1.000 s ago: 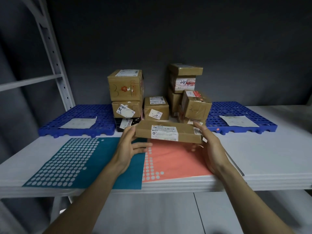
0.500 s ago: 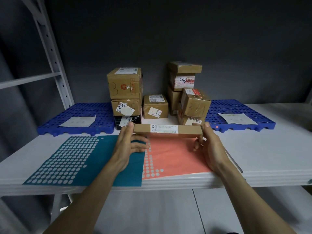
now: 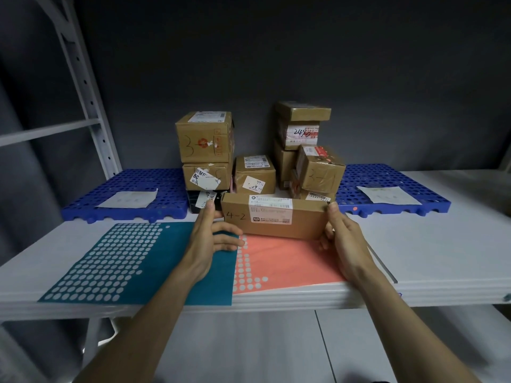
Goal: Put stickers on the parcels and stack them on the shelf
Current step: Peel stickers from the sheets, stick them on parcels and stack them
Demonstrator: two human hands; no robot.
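Observation:
A flat brown parcel (image 3: pixel 301 222) marked "4-2" with a white label hangs just above the table, its broad face tilted toward me. My left hand (image 3: pixel 210 239) holds its left end and my right hand (image 3: pixel 341 239) grips its right end, thumb on top. Under it lie a teal sticker sheet (image 3: pixel 124 261) and an orange sticker sheet (image 3: pixel 287 264), both dotted with white round stickers. Behind stands a pile of several brown parcels (image 3: pixel 206 139).
Two blue perforated pallets sit at the back, the left blue pallet (image 3: pixel 116 183) and the right blue pallet (image 3: pixel 387 178), each with a paper sheet on it. A white shelf upright (image 3: pixel 91 106) rises at the left. The white table's front edge (image 3: pixel 276 298) runs below the sheets.
Both hands have rotated the flat parcel: a moment ago its narrow edge faced me, now its broad labelled face with "4-2" does. It stays above the orange sheet.

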